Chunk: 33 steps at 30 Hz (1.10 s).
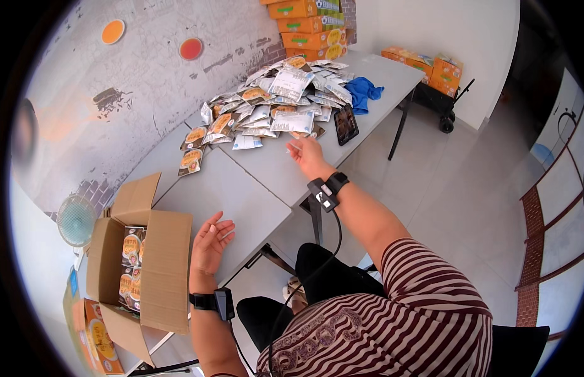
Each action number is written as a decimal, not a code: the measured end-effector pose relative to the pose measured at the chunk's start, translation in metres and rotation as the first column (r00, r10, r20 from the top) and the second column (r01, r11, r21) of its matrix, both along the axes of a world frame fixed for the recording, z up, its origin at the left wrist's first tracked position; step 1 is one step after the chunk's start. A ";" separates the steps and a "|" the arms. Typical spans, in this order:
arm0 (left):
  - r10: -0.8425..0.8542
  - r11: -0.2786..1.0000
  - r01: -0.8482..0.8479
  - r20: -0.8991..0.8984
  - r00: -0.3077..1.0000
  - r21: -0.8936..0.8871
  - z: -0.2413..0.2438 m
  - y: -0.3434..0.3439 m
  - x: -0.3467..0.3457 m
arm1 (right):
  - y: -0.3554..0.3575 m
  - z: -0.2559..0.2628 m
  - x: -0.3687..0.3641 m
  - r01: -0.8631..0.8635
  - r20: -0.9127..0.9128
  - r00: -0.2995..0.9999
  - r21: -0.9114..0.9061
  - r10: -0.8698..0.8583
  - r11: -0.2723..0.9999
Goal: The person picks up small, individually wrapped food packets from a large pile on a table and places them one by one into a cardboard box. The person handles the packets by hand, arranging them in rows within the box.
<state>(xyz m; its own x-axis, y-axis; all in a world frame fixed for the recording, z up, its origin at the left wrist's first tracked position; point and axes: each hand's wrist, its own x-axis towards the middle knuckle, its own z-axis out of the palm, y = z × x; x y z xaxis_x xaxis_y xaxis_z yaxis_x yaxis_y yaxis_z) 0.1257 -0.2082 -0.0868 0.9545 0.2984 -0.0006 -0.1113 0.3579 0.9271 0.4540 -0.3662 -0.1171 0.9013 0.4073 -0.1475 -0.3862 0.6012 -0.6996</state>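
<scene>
My left hand [211,242] is raised over the table's near edge with the palm turned up and the fingers loosely apart, holding nothing. Just left of it stands an open cardboard box [168,268], its flaps folded out and printed sachets [131,247] standing in rows inside. Farther along the table, my right hand [308,154] reaches to the near edge of a large heap of sachets [273,106]. Its fingers are part-curled and apart, with no sachet seen in them. Some sachets lie printed side up, others white back up. Two sachets [192,161] lie at the heap's left end.
A phone [345,125] leans by a blue cloth [365,92] right of the heap. Orange cartons [311,40] are stacked behind it. More cartons [445,75] sit on a wheeled cart [433,101]. A mesh-fronted round device [76,220] and an orange carton [101,337] flank the box.
</scene>
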 end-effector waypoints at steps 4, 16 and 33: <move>0.008 0.986 0.009 0.097 0.995 -0.166 -0.024 0.006 0.005 | -0.011 -0.003 0.034 -0.045 -0.156 0.986 0.061 0.054 0.997; 0.003 0.969 0.030 0.133 0.991 -0.247 -0.027 0.008 0.005 | -0.007 -0.009 0.083 -0.217 -0.058 0.976 -0.199 0.210 0.956; -0.037 0.965 0.072 0.141 0.989 -0.251 -0.028 0.010 0.002 | 0.023 0.061 -0.061 -0.320 0.388 0.846 -0.181 0.367 0.930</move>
<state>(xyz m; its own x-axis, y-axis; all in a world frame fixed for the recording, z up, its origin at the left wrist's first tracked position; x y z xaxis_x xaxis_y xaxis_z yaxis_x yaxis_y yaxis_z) 0.1277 -0.1985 -0.1148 0.9657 0.2528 0.0591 -0.2021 0.5889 0.7825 0.3927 -0.3434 -0.0557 0.6946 0.7052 0.1423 -0.2204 0.3968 -0.8910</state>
